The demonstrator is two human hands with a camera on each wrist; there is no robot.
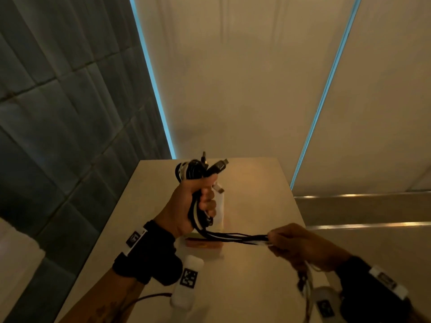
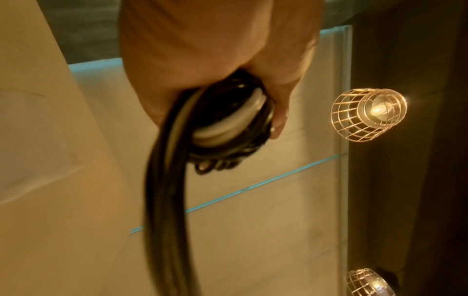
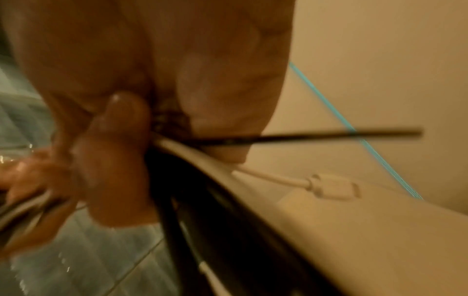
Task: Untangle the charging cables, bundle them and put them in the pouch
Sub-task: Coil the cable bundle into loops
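My left hand (image 1: 198,197) is raised above the table and grips a coiled bundle of black and white charging cables (image 1: 198,170), with plug ends sticking out of the top. In the left wrist view the cable coil (image 2: 228,124) sits under my curled fingers (image 2: 278,112). Several strands (image 1: 235,237) run taut from that fist rightward to my right hand (image 1: 291,241), which pinches them; loose ends hang below it. The right wrist view shows my thumb (image 3: 116,152) pressed on the cables (image 3: 202,160) and a white plug (image 3: 334,186) dangling. A pale pouch (image 1: 220,206) stands behind my left hand, partly hidden.
The beige table (image 1: 256,206) stands against a cream wall, with a dark tiled wall on the left. A flat reddish item (image 1: 205,245) lies on the table under the strands. Two caged lamps (image 2: 369,114) glow in the left wrist view.
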